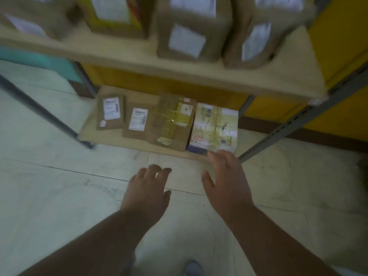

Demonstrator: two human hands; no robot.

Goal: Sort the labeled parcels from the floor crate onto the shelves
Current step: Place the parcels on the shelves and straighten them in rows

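Both my hands are empty, fingers spread — right hand (225,180) touches the glossy white box (214,128) at twelve o'clock. Left hand (147,188) hovers over the tiled floor (59,196).

Pale tiled floor (59,196) with dark grout lines and scuffs. Yellow wall (342,46) with brown skirting behind. Teal panel (35,60) at left edge.

Dim, flat indoor light with a greenish cast and no glare — only faint shadows. Motion blur smears the upper shelf boxes (191,32); the lower parcels (139,120) are sharper. Wide-angle distortion bends the edges.
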